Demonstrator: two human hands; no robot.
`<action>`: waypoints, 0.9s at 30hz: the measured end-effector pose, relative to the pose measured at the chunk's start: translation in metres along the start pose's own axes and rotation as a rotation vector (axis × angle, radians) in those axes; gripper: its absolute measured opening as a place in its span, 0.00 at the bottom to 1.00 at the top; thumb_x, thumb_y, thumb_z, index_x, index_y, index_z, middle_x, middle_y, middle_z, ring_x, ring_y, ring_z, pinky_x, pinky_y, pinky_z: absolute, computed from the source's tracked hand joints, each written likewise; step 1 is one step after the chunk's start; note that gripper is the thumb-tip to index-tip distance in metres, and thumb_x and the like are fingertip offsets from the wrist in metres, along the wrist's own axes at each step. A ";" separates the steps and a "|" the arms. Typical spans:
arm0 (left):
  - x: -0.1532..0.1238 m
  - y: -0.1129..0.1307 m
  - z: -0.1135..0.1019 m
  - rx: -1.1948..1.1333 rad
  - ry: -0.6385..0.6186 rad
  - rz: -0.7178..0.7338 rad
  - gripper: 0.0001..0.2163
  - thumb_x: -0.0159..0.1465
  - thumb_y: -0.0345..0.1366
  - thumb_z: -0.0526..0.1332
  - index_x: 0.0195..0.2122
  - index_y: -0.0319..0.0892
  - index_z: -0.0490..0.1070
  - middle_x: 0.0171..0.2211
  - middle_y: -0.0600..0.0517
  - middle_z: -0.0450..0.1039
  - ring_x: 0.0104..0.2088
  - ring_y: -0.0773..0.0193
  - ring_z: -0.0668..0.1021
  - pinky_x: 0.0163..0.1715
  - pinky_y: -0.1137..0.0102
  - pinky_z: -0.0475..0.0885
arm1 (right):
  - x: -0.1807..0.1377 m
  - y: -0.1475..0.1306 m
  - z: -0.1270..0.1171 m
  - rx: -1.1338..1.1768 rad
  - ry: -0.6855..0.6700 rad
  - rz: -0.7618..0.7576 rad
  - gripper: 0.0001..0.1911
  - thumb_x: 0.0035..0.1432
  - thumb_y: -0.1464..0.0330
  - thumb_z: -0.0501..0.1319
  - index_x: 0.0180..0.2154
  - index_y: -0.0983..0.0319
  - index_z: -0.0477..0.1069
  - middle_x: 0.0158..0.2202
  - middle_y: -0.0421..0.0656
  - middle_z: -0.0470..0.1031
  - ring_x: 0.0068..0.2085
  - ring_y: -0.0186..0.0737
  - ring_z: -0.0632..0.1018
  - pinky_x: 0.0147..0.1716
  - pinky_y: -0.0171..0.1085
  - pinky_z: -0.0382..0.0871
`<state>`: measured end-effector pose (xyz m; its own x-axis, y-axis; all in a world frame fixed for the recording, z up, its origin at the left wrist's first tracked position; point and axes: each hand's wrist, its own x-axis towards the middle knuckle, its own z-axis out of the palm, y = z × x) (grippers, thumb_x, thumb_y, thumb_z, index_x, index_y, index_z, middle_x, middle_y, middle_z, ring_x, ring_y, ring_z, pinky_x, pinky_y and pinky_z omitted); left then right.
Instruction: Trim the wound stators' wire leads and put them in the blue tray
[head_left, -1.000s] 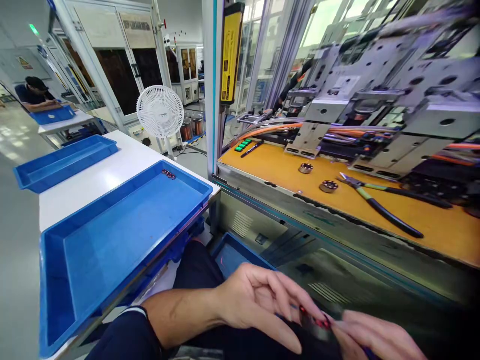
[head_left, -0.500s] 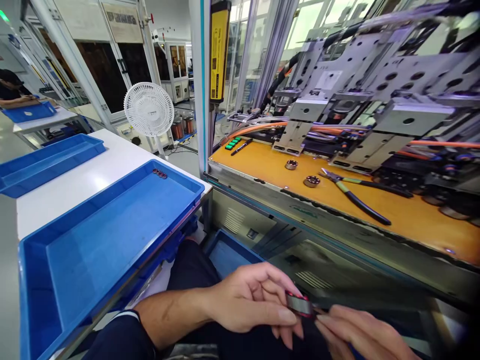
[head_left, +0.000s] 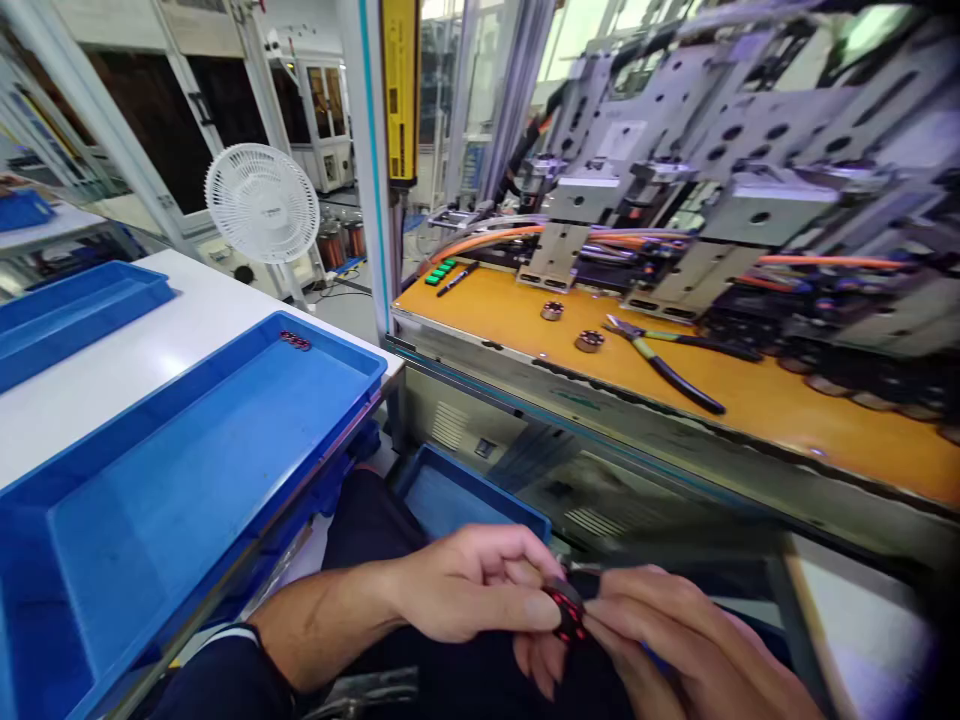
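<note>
My left hand pinches a small round motor stator between thumb and fingers, above my lap. The stator has a dark metal rim, and its red-and-black face is now turned partly towards me. My right hand is closed with its fingertips pressed together at the stator's right edge. What those fingertips pinch, if anything, is hidden and blurred. Two similar stators with coppery sides, a nearer one and a farther one, stand on the orange bench top. Beside them lie cutting pliers with dark, yellow-green handles.
At left, a long blue tray on a white table holds several red-and-dark stators in its far corner. Another blue tray lies behind. A blue bin sits below the bench. Machine fixtures rise behind the bench top.
The stator has turned in my left hand, so its red-marked face shows more than its rim. My right hand has come in closer to it. The whole view has shifted to the right.
</note>
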<state>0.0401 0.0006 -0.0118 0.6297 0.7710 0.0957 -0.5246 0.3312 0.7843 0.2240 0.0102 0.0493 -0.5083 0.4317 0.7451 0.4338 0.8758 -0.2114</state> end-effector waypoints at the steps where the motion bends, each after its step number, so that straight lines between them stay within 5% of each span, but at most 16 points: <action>1: -0.002 0.000 0.002 0.024 0.038 0.026 0.17 0.59 0.45 0.67 0.42 0.39 0.67 0.24 0.55 0.74 0.21 0.71 0.77 0.23 0.78 0.70 | 0.002 -0.003 -0.001 -0.015 -0.018 0.010 0.08 0.67 0.70 0.56 0.34 0.61 0.71 0.28 0.41 0.76 0.28 0.32 0.78 0.31 0.29 0.73; 5: -0.005 0.007 0.009 0.074 0.243 0.203 0.13 0.59 0.30 0.69 0.42 0.40 0.67 0.34 0.53 0.76 0.30 0.71 0.81 0.29 0.78 0.74 | 0.003 -0.010 0.001 -0.037 -0.054 0.176 0.06 0.65 0.73 0.56 0.36 0.61 0.70 0.30 0.40 0.76 0.30 0.32 0.78 0.30 0.30 0.70; 8: -0.003 0.010 0.011 -0.006 0.243 0.371 0.15 0.53 0.22 0.71 0.36 0.42 0.69 0.43 0.54 0.74 0.39 0.66 0.82 0.39 0.73 0.76 | 0.001 -0.012 0.005 0.013 -0.052 0.291 0.05 0.64 0.75 0.57 0.36 0.61 0.69 0.30 0.39 0.74 0.30 0.30 0.76 0.30 0.31 0.69; 12: 0.000 0.012 0.011 -0.151 0.227 0.383 0.15 0.53 0.29 0.73 0.37 0.44 0.70 0.39 0.54 0.76 0.49 0.58 0.80 0.49 0.65 0.74 | 0.002 -0.011 0.005 0.141 -0.034 0.283 0.06 0.62 0.77 0.57 0.34 0.62 0.69 0.29 0.39 0.72 0.30 0.29 0.74 0.29 0.29 0.67; 16: 0.001 0.009 0.006 -0.144 0.163 0.039 0.20 0.59 0.51 0.66 0.39 0.36 0.73 0.32 0.47 0.77 0.35 0.64 0.82 0.35 0.74 0.76 | 0.004 -0.007 0.001 0.239 -0.069 0.208 0.06 0.62 0.78 0.56 0.36 0.63 0.69 0.30 0.40 0.73 0.32 0.28 0.75 0.31 0.27 0.69; 18: 0.000 0.008 0.004 -0.099 0.089 -0.074 0.21 0.60 0.53 0.63 0.35 0.35 0.72 0.24 0.50 0.75 0.24 0.68 0.78 0.23 0.77 0.71 | 0.003 -0.005 0.001 0.244 -0.085 0.210 0.06 0.62 0.78 0.57 0.37 0.63 0.70 0.30 0.40 0.73 0.32 0.28 0.75 0.31 0.27 0.69; 21: -0.003 0.008 0.003 0.041 0.161 -0.025 0.14 0.62 0.43 0.65 0.39 0.37 0.70 0.22 0.54 0.74 0.20 0.71 0.76 0.21 0.79 0.69 | 0.000 -0.005 0.002 0.238 -0.075 0.258 0.05 0.62 0.78 0.58 0.38 0.62 0.69 0.31 0.40 0.72 0.32 0.28 0.74 0.30 0.28 0.68; 24: -0.004 0.009 0.006 0.120 0.256 0.103 0.13 0.60 0.34 0.68 0.43 0.41 0.69 0.31 0.53 0.77 0.24 0.71 0.80 0.23 0.79 0.72 | -0.004 -0.005 0.006 0.218 -0.036 0.326 0.05 0.62 0.77 0.59 0.37 0.62 0.69 0.30 0.39 0.72 0.31 0.28 0.73 0.30 0.29 0.67; 27: -0.002 0.009 0.010 0.123 0.295 0.269 0.12 0.56 0.29 0.70 0.37 0.41 0.69 0.41 0.50 0.77 0.31 0.68 0.82 0.29 0.76 0.76 | -0.006 -0.006 0.011 0.213 0.020 0.384 0.06 0.62 0.77 0.59 0.36 0.62 0.69 0.30 0.39 0.72 0.31 0.28 0.73 0.30 0.28 0.66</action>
<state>0.0396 -0.0030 0.0010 0.2785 0.9500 0.1414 -0.5646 0.0428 0.8242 0.2167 0.0047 0.0392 -0.3247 0.7321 0.5988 0.4243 0.6786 -0.5996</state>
